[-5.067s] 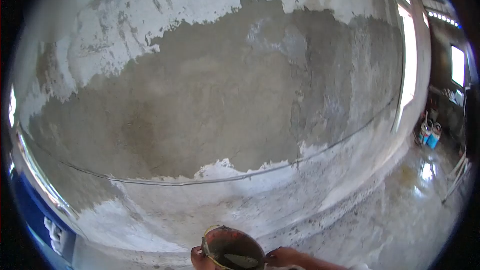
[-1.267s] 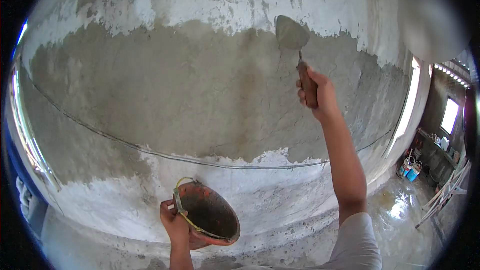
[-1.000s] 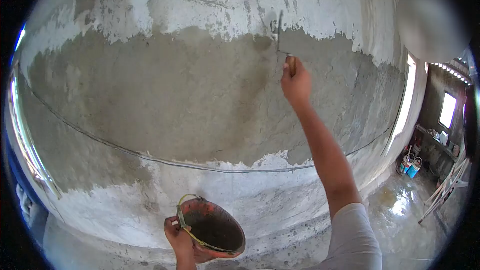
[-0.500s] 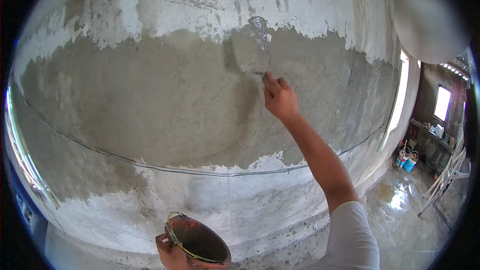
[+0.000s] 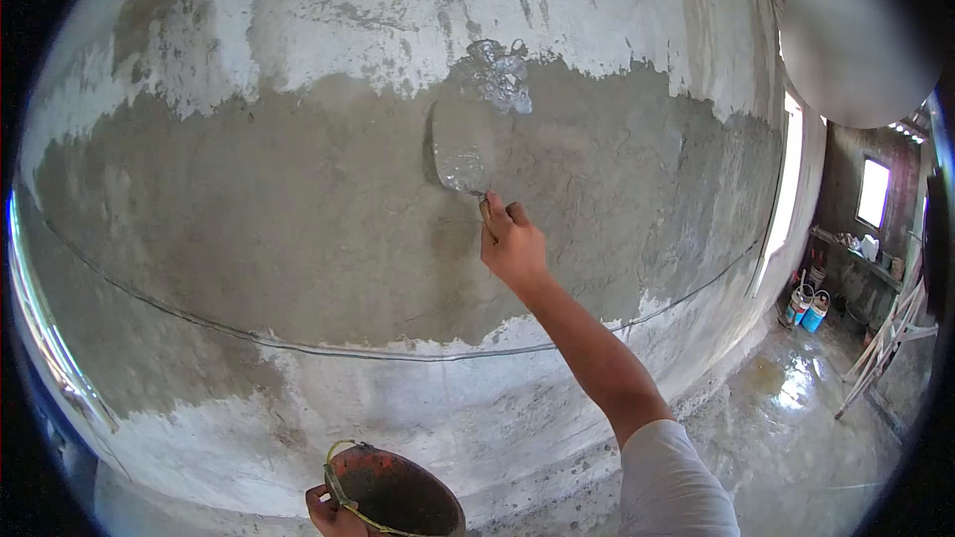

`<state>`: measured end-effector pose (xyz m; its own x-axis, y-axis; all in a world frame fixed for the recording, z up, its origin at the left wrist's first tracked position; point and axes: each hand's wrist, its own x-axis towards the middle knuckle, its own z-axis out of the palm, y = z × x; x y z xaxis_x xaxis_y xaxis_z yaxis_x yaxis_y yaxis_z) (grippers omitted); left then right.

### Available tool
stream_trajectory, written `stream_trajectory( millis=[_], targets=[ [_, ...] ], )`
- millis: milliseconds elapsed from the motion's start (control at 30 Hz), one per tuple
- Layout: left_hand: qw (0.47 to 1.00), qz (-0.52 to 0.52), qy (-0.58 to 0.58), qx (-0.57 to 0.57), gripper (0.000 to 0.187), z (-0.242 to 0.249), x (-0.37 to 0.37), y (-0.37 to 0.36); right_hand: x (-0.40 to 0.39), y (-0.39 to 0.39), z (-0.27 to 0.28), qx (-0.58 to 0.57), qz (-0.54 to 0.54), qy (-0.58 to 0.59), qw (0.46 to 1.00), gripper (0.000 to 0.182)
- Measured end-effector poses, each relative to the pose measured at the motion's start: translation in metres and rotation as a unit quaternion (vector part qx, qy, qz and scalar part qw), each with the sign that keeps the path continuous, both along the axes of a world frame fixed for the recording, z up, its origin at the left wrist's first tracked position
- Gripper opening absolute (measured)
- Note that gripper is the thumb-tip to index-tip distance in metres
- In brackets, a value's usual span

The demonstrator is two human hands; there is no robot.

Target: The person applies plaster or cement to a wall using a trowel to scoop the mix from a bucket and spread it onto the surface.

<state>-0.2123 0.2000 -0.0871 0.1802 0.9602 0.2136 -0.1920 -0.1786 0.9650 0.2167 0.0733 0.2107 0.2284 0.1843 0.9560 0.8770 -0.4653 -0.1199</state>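
My right hand (image 5: 514,244) is closed round the handle of a trowel (image 5: 459,144), whose blade lies close against the grey plastered wall (image 5: 298,199); whether it touches cannot be told. Just above and right of the blade, a wet, shiny patch of mortar (image 5: 500,75) sits at the border between the darker plaster and the whitish upper wall. Low in the view, my left hand (image 5: 336,515) grips the rim and yellowish handle of a reddish bucket (image 5: 393,482). The bucket is tilted, its inside dark, and its contents cannot be made out.
A thin cable or line (image 5: 398,353) runs across the wall below the plaster. At the right are paint buckets (image 5: 808,306), a shelf (image 5: 863,257) with containers, leaning wooden poles (image 5: 885,343) and a wet floor (image 5: 786,388). A bright window opening (image 5: 791,179) breaks the wall.
My right hand and the trowel have moved down and left on the wall. The shiny mortar patch looks larger and more exposed. The bucket sits slightly lower in view.
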Motion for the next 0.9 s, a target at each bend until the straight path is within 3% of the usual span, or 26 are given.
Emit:
stream_trajectory(
  millis=[233,333,433,500,533,600,667,733,767,833,900],
  targets=[
    [0.998,-0.057,-0.006,-0.025,0.03,0.028,-0.008,-0.024,0.047,-0.036,0.071,0.139,-0.075,-0.037,0.987,0.061],
    [0.998,-0.028,-0.045,0.035,0.031,0.015,-0.007,-0.019,0.062,-0.025,0.06,0.087,-0.103,0.001,0.991,0.059],
    [1.0,-0.024,-0.007,0.007,0.032,0.024,-0.007,-0.025,0.05,-0.015,0.008,-0.018,-0.097,-0.067,0.993,0.056],
    [0.998,-0.038,-0.052,0.026,0.032,0.024,-0.006,-0.024,0.032,-0.019,-0.014,-0.077,-0.056,-0.071,0.993,0.051],
    [0.998,0.011,-0.052,0.021,0.032,-0.011,0.004,0.002,0.03,-0.027,-0.011,-0.078,-0.057,-0.072,0.993,0.051],
    [0.997,0.008,-0.054,0.06,0.032,-0.013,0.009,0.001,0.026,-0.047,-0.005,-0.063,-0.026,-0.08,0.994,0.046],
    [0.993,0.007,-0.058,0.102,0.031,0.002,0.008,-0.008,0.037,-0.063,0.019,-0.003,-0.044,-0.108,0.993,0.046],
    [0.999,-0.039,0.0,-0.016,0.031,0.042,0.0,-0.037,0.06,-0.081,0.052,0.052,-0.074,-0.13,0.987,0.045],
    [0.999,-0.035,-0.001,-0.015,0.031,0.046,0.001,-0.039,0.072,-0.09,0.066,0.049,-0.085,-0.125,0.987,0.044],
    [0.995,0.004,0.103,-0.013,0.031,0.05,0.007,-0.043,0.081,-0.103,0.09,0.05,-0.093,-0.131,0.986,0.045],
    [0.999,0.002,0.046,0.029,0.03,0.031,0.016,-0.039,0.088,-0.105,0.105,0.048,-0.1,-0.137,0.984,0.045]
  ],
)
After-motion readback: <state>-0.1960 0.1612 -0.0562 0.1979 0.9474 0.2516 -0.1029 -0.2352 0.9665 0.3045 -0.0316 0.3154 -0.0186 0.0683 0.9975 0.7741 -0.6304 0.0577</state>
